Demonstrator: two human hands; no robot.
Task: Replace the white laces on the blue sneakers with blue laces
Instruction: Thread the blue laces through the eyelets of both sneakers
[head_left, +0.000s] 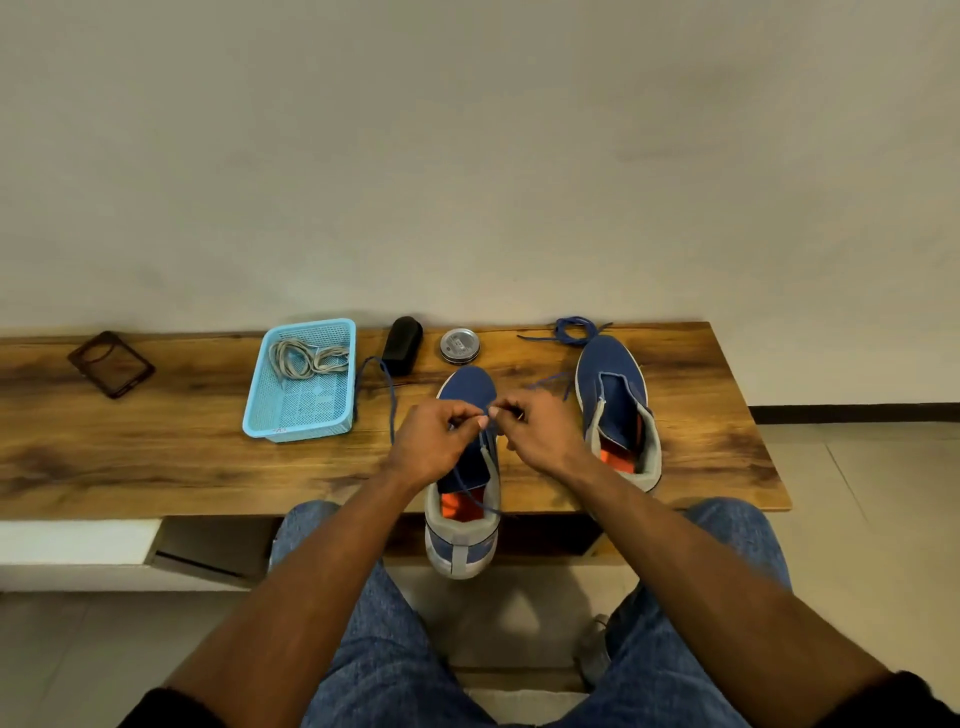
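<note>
The near sneaker (464, 467) lies on the wooden bench (156, 457) with its long axis running away from the person, toe pointing toward the wall and heel overhanging the front edge, its orange insole showing in the opening. Both hands work over its eyelet area: the left hand (434, 441) has its fingers curled, pinching a blue lace (390, 400) at the fingertips, and the right hand (537, 428) is likewise curled, pinching the same lace just beside it. One end of this lace loops off to the left toward the basket, another strand trails right toward the second shoe, and a length runs down across the tongue. The second sneaker (618, 405) lies to the right, roughly parallel, toe also toward the wall and tilted slightly left, with no lace in it. Beyond its toe rests a second blue lace (574, 331), loosely coiled. To the left, a light blue mesh basket (260, 421) holds the white laces (306, 358), bundled in its far half. Between basket and second shoe stand a black oblong object (402, 343) and a round tin (460, 345). A dark phone case (110, 364) lies far left.
</note>
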